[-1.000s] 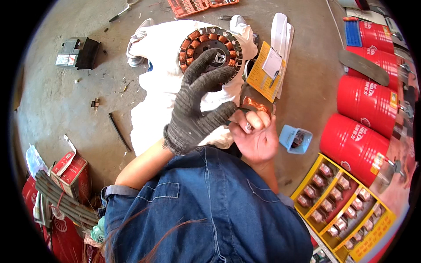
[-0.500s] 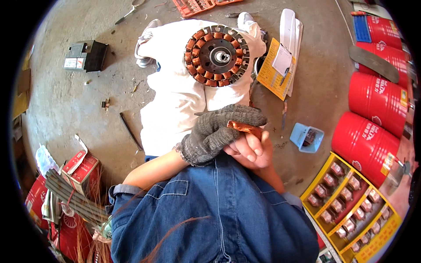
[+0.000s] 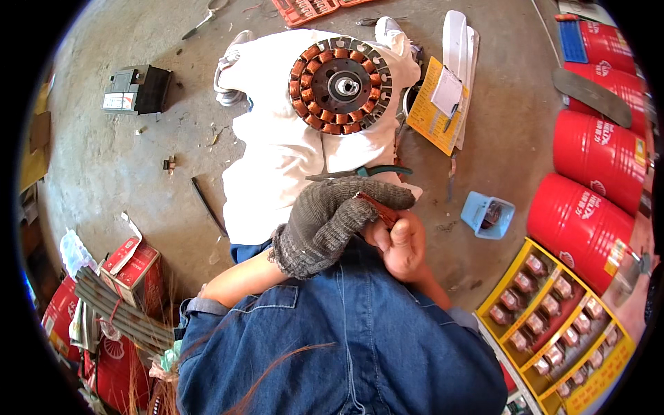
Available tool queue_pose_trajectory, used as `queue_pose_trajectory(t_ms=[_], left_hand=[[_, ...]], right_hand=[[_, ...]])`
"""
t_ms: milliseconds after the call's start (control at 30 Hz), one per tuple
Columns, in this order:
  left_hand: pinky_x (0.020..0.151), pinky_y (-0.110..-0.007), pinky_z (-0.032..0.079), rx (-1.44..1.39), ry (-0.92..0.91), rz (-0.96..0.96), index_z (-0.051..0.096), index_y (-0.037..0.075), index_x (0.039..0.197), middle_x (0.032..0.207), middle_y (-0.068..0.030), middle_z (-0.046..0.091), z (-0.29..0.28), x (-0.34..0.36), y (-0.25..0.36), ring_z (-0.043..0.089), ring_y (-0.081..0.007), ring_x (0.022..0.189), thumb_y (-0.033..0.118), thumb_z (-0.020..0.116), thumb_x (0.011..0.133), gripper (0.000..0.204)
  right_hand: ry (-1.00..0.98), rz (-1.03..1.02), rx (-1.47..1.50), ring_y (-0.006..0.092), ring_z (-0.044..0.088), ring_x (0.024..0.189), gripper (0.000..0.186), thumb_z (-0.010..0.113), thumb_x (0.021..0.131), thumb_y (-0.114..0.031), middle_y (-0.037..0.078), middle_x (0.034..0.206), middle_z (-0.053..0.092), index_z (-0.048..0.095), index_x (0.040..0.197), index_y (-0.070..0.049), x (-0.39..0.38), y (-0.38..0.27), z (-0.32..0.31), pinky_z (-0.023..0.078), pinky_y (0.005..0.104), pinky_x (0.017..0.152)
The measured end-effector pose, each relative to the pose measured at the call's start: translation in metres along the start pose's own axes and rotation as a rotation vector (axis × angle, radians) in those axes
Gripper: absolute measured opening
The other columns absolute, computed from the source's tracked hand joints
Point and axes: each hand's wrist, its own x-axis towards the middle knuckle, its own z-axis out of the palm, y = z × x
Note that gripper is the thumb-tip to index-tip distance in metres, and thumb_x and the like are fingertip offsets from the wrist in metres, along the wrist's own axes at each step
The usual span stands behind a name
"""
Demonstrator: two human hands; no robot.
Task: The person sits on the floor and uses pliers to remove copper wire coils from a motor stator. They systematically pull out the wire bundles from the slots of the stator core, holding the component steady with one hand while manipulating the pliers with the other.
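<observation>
My left hand [image 3: 332, 218] wears a dark grey knit glove and is closed round one end of a small bundle of copper wire [image 3: 377, 209]. On the bundle's other side the fingers of my bare right hand [image 3: 403, 247] are curled and pressed against it. Just beyond the glove lies a tool with a dark green handle [image 3: 389, 169], partly hidden by it. Farther off, a round motor stator [image 3: 340, 86] rests on the white cloth [image 3: 270, 155] across my legs. Copper coils sit round most of its rim; its upper right teeth are bare.
To the left stand a black battery [image 3: 137, 90] and a black strip [image 3: 207, 206]. At right are a blue plastic container [image 3: 487, 216], a yellow clipboard [image 3: 437, 114], red drums [image 3: 581, 218] and a yellow rack [image 3: 553, 318] of small packages. An orange toolbox [image 3: 304, 10] lies at the top.
The copper bundle has turned to a steeper slant. My right fingers have curled in and the hand has dropped slightly. More of the green-handled tool shows beyond the glove.
</observation>
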Motion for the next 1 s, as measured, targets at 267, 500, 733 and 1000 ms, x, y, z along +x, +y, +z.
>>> queue_pose_trajectory(t_ms=[267,500,733,1000], left_hand=[[0.073,-0.028,0.053,0.080,-0.066,-0.135,0.069,0.001,0.110,0.088,-0.0086,0.071,-0.010,0.002,0.000,0.066,-0.0136,0.075,0.028,0.049,0.102,0.035],[0.096,-0.036,0.050,-0.424,0.261,-0.276,0.059,-0.004,0.121,0.114,-0.0161,0.067,-0.020,0.019,-0.048,0.065,-0.0272,0.106,0.033,0.042,0.105,0.044],[0.098,-0.038,0.049,-0.659,0.419,-0.210,0.056,-0.007,0.125,0.117,-0.0192,0.066,-0.040,0.016,-0.051,0.064,-0.0285,0.108,0.034,0.045,0.104,0.047],[0.100,-0.040,0.048,-0.643,0.451,-0.224,0.056,-0.007,0.125,0.118,-0.0191,0.066,-0.032,0.015,-0.047,0.064,-0.0312,0.110,0.035,0.049,0.102,0.048]], right_hand=[[-0.040,0.043,0.118,0.0129,0.040,0.063,0.057,0.031,0.105,-0.048,0.001,0.067,0.043,0.043,0.069,-0.007,-0.003,0.025,-0.004,0.033,0.0279,0.060],[0.259,0.147,0.006,0.0121,0.055,0.063,0.071,0.026,0.105,-0.052,0.014,0.087,0.068,0.064,0.100,0.007,0.030,0.012,-0.023,0.042,0.0229,0.056],[0.582,-0.382,-0.936,0.0196,0.057,0.079,0.038,0.080,0.076,-0.012,0.007,0.101,0.059,0.063,0.109,-0.006,0.088,0.023,-0.045,0.048,0.0317,0.068],[0.552,-0.483,-1.125,0.0267,0.060,0.082,0.024,0.077,0.076,-0.007,0.008,0.089,0.061,0.066,0.098,-0.005,0.101,0.031,-0.046,0.048,0.0369,0.072]])
